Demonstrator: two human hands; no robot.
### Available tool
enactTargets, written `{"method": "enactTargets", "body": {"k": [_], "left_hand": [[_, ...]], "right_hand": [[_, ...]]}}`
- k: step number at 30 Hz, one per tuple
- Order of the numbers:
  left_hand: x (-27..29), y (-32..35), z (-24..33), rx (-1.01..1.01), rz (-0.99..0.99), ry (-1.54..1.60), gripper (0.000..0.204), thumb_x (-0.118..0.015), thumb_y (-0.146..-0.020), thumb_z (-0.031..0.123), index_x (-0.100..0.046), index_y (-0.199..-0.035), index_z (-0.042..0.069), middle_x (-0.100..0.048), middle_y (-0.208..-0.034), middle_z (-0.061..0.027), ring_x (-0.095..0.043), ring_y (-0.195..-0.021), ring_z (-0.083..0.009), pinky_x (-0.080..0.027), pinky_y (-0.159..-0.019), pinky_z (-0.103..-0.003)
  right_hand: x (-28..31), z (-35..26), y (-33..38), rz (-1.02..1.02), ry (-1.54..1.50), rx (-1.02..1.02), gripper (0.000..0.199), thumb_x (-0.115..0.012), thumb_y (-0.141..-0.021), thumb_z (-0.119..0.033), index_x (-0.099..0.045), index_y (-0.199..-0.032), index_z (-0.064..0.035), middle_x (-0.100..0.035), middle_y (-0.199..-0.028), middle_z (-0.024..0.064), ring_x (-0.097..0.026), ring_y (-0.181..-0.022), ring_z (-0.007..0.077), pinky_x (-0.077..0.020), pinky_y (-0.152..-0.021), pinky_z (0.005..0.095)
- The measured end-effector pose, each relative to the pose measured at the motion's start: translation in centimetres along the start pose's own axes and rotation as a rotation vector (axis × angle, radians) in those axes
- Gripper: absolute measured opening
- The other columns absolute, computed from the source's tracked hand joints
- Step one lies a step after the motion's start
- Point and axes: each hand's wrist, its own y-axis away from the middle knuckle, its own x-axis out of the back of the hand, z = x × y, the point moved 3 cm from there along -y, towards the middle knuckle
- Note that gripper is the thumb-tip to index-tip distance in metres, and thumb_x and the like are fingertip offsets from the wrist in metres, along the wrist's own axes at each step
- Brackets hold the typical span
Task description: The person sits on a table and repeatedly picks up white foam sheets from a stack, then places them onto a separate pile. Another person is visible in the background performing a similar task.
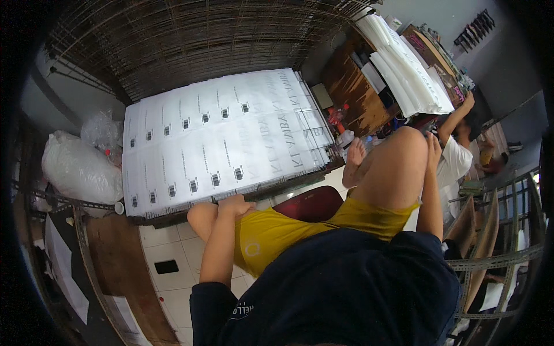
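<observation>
White printed sheets (222,135) lie flat in overlapping rows on the tabletop (173,216), I guess to dry; my left hand (235,205) rests on my knee at its edge, fingers together, right hand (433,149) on the raised knee, fingers together.

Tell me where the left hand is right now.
In the head view, the left hand rests on the raised left knee, left of centre, just below the near edge of the big white printed sheet.
</observation>
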Motion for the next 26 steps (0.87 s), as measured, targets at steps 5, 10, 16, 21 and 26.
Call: {"method": "enactTargets", "body": {"k": [5, 10, 16, 21, 26], "left_hand": [[0.8, 3.5, 0.9, 0.014, 0.094, -0.009, 0.062, -0.058, -0.076, 0.064, -0.068, -0.101, 0.007, -0.067, -0.108, -0.0174, -0.062, -0.103, -0.034, -0.041, -0.093, -0.045], [0.3, 5.2, -0.6, 0.022, 0.279, 0.101, 0.054, -0.06, -0.076, 0.062, -0.066, -0.092, 0.011, -0.068, -0.099, -0.0145, -0.062, -0.099, -0.0312, -0.042, -0.087, -0.046], [-0.5, 7.2, -0.8, -0.053, 0.479, 0.244, 0.051, -0.064, -0.075, 0.056, -0.065, -0.097, 0.01, -0.067, -0.095, -0.0142, -0.063, -0.093, -0.0316, -0.045, -0.081, -0.046], [-1.2, 9.6, -6.5, 0.139, 0.855, -0.17, 0.066, -0.066, -0.071, 0.057, -0.061, -0.114, 0.008, -0.064, -0.101, -0.0165, -0.06, -0.095, -0.0372, -0.047, -0.084, -0.045], [-0.8, 12.2, -11.4, 0.611, 0.473, 0.451, 0.081, -0.063, -0.071, 0.065, -0.053, -0.13, 0.01, -0.052, -0.132, -0.0231, -0.046, -0.128, -0.0359, -0.03, -0.109, -0.043]], "right_hand": [[0.0, 3.6, -2.7, -0.07, -0.208, -0.094, 0.044, -0.051, -0.098, -0.038, -0.062, -0.114, 0.0012, -0.066, -0.094, 0.008, -0.058, -0.083, 0.0113, -0.0466, -0.071, 0.0253], [-6.8, -8.4, -4.0, -0.255, -0.141, -0.008, 0.037, -0.053, -0.096, -0.032, -0.062, -0.118, -0.0029, -0.065, -0.097, 0.0058, -0.058, -0.085, 0.0122, -0.0456, -0.077, 0.0265], [-16.1, -23.8, -5.5, -0.599, 0.002, 0.721, 0.035, -0.065, -0.087, -0.021, -0.061, -0.118, -0.0056, -0.066, -0.102, 0.0077, -0.06, -0.094, 0.0199, -0.0447, -0.085, 0.0317], [-21.6, -31.3, -1.9, -0.429, 0.036, 1.558, 0.032, -0.071, -0.076, -0.022, -0.066, -0.106, -0.0123, -0.064, -0.098, 0.0076, -0.06, -0.1, 0.0253, -0.0456, -0.09, 0.0424], [-24.4, -30.0, 1.5, -0.243, -0.186, 1.845, 0.024, -0.067, -0.078, -0.02, -0.065, -0.101, -0.0157, -0.065, -0.1, 0.0021, -0.058, -0.107, 0.0191, -0.0442, -0.098, 0.0433]]}}
